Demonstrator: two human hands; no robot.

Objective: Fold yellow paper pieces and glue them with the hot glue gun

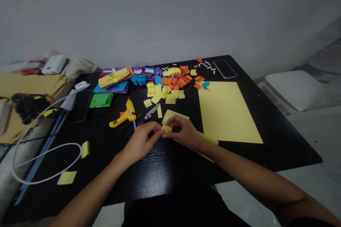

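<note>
Yellow paper piece — small, seems folded — is above the black table, pinched btw. L hand and R hand; many folded pcs are already done; the big yellow sheet looks uncut, so work is prob. unfinished.

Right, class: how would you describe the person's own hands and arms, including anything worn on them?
The left hand and right hand are bare, with no gloves, rings or watches visible; both forearms are uncovered by sleeves.

Plain grey wall, black glossy table before it, white seat at right, pale floor, dim light.
</note>
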